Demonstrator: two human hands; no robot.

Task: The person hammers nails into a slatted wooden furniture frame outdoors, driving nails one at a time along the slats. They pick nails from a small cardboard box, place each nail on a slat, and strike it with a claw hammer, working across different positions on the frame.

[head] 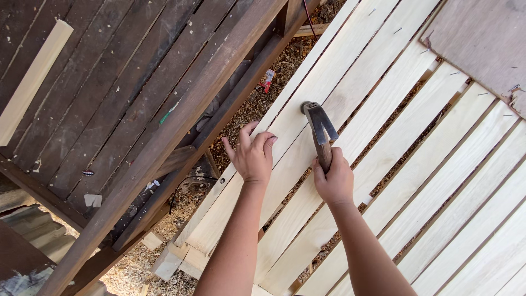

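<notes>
Sawdust and wood shavings (263, 104) cover the ground under a rack of pale new slats (383, 109) that run diagonally from lower left to upper right, with narrow gaps between them. Several thin nails stick up from the slats near the top of the view. To the left stands a dark brown wooden frame (181, 126) with worn dark planks behind it, and one loose pale strip (33, 79) lies on those planks at the far left. A sheet of reddish-brown plywood (482, 38) overlaps the slats in the upper right corner. Small offcut blocks (164, 260) lie among the shavings at the lower left.

The left hand (252, 156) rests on the edge of a pale slat, fingers curled loosely and half open, thumb spread toward the dark frame; I cannot tell whether it pinches a nail. The right hand (333, 181) is closed around the wooden handle of a claw hammer (319, 123), gripping it close below the head. The hammer's steel head lies just above the slat, between the two hands and a little beyond them, its face turned to the left and its claw pointing down to the right
</notes>
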